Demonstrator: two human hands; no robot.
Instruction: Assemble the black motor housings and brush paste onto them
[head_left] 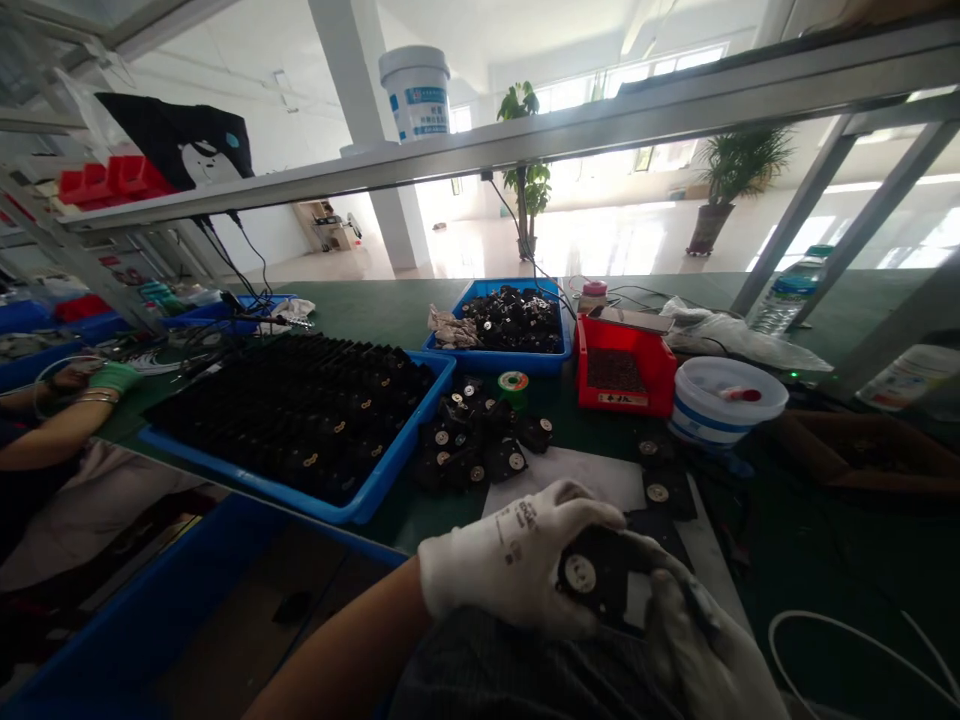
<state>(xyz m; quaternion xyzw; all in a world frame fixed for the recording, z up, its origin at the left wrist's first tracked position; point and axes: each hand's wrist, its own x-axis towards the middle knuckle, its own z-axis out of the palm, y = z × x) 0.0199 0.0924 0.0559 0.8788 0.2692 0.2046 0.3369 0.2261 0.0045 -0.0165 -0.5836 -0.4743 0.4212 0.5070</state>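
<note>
My left hand [517, 560], in a white work glove, grips a black plastic part [600, 585] by its left side. A round silver disc shows on this part, and a pale grey patch sits near its right end. From the right, my right hand [694, 625], in a greyish glove, closes its fingers around the same part. Both hands are close to my lap at the bench's front edge. Beyond them, a pale sheet [577, 475] lies on the green bench, with similar black parts [658, 490] at its right side. A loose pile of such parts [480, 440] lies farther left.
A blue tray [367, 500] of stacked black parts stands left; another blue tray [442, 355] is behind. A red bin [652, 385], white bucket [694, 400] and solder spool [513, 385] stand beyond my hands. At far left, a co-worker's gloved hand [114, 378] works.
</note>
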